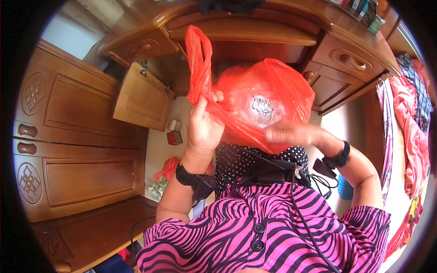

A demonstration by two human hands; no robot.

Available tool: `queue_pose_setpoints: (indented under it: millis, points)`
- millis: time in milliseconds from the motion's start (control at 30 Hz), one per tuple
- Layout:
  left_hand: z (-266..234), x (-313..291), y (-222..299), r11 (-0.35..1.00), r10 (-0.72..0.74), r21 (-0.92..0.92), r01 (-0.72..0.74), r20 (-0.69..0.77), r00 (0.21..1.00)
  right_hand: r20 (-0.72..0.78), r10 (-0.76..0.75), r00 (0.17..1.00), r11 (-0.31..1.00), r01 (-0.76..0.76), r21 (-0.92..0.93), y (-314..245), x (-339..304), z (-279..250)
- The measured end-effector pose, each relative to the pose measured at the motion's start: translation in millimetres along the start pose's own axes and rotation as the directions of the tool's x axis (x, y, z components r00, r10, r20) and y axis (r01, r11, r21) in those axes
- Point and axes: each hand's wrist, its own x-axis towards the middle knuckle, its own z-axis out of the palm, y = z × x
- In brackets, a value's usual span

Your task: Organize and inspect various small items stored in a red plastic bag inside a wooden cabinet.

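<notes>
A red plastic carrier bag (291,84) hangs in front of me, full and rounded. Through its thin side shows a pale, see-through round shape (266,111) with dark markings; its kind I cannot make out. My left hand (205,123) is closed round the gathered neck of the bag, and the twisted handle loop (199,59) stands up above the fist. Against the lower right side of the bag is my right hand (296,133), slightly blurred, its fingers stretched out to the left and nothing seen in them.
Ahead stands a wooden desk (241,34) with drawers; its small cupboard door (141,98) hangs open. A wooden cabinet (91,104) lines the left. Clothes (409,132) lie on the right. A small dark red box (174,138) and another red bag (169,167) are on the floor.
</notes>
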Motion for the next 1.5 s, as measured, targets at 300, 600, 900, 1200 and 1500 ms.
queue_pose_setpoints:
  millis: [300,600,900,1200,1500]
  points:
    - [1.2,-5.0,5.0,0.999,-0.014,-0.032,0.014,0.025,1.0,-0.49,-0.042,0.87,0.792,-0.27,-0.547,-8.6,30.1,-66.4]
    - [17.0,-6.8,13.5,0.988,0.049,0.133,-0.076,0.193,0.98,-0.405,0.128,0.905,0.643,-0.387,-0.661,-6.8,-20.0,-77.5]
    - [73.6,-14.1,7.1,0.994,-0.101,0.088,0.067,0.486,0.868,-0.34,0.012,0.94,0.842,-0.193,-0.504,-28.8,0.4,-78.0]
    - [77.1,-2.1,29.9,0.926,0.045,0.339,-0.167,0.34,0.939,-0.324,0.096,0.941,0.827,-0.256,-0.501,-24.6,18.5,-43.0]
    - [62.0,-14.9,17.4,0.859,0.056,0.474,-0.194,0.289,0.956,-0.022,0.14,0.99,0.836,-0.13,-0.533,-33.5,3.0,-26.9]
